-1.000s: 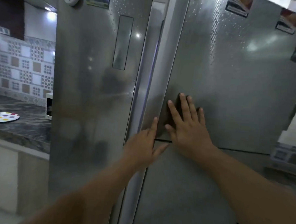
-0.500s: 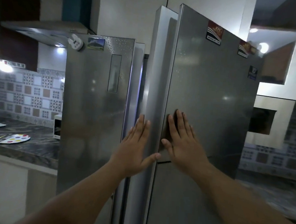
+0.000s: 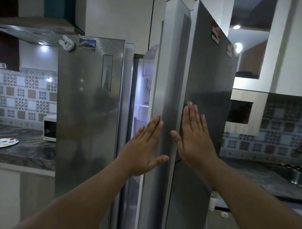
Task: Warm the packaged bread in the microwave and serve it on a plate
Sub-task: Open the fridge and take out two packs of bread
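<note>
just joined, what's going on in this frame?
A person stands at a side-by-side fridge. The right fridge door is ajar, with the lit interior showing through the gap. Both hands are flat and open: left hand on the door's edge, right hand on its front. No bread in view.

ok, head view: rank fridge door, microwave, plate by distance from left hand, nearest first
1. Right fridge door: ajar, left hand flat at its edge.
2. Microwave: left, on the counter, partly behind the fridge's closed door.
3. Plate: far left on the counter, beyond the microwave.
</note>
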